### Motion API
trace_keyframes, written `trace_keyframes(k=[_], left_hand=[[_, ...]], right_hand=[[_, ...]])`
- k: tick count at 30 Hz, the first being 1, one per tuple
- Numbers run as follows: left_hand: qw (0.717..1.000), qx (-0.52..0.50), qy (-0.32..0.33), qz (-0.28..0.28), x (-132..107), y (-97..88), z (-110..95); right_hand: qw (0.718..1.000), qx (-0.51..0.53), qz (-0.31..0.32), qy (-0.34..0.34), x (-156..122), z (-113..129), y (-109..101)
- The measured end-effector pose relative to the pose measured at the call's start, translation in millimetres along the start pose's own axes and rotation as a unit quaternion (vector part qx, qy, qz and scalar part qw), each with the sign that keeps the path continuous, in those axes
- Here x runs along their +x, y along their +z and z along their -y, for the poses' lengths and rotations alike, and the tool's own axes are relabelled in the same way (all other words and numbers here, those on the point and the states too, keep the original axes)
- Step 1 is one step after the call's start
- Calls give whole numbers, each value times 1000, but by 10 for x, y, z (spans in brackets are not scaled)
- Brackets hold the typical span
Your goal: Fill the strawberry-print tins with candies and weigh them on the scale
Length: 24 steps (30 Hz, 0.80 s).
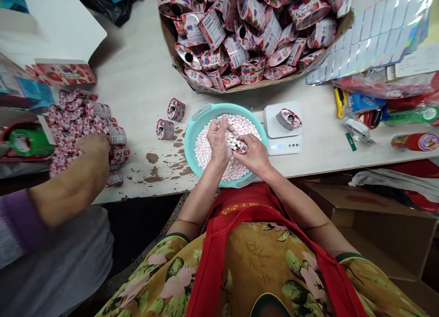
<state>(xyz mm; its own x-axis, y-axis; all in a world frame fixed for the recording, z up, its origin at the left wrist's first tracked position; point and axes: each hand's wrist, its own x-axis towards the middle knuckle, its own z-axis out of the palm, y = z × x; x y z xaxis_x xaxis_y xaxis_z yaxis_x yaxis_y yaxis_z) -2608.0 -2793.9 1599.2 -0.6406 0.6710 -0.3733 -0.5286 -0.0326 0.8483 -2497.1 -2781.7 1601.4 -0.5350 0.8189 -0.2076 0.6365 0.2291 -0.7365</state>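
Observation:
Over a turquoise basin [190, 145] filled with small pale pink candies [202, 155], my two hands meet. My left hand [218, 141] is cupped and closed around some candies, which lie at its fingers by the opening of a small strawberry-printed container [242, 147]. That container is gripped in my right hand [254, 156], tilted toward the left hand. To the right, a white digital scale [272, 120] has another such container [289, 119] on it; its display is lit. Two more printed containers [176, 109] stand left of the basin.
A cardboard box [192, 85] heaped with printed containers is at the back. At left, a co-worker's hand [94, 148] reaches onto a pile of containers [70, 125]. Shiny label sheets [363, 34], a yellow cutter [339, 102] and a jar [415, 142] lie at right.

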Motion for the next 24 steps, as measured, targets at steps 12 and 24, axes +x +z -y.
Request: trace_keyframes(k=[12,24], left_hand=[[999,32,-5,-2,13,67,33],[998,52,8,35,-56,196,-129]], right_hand=[[998,61,-26,-15,-12,-70,-4],[992,107,-56,-46,9,-67,-55]])
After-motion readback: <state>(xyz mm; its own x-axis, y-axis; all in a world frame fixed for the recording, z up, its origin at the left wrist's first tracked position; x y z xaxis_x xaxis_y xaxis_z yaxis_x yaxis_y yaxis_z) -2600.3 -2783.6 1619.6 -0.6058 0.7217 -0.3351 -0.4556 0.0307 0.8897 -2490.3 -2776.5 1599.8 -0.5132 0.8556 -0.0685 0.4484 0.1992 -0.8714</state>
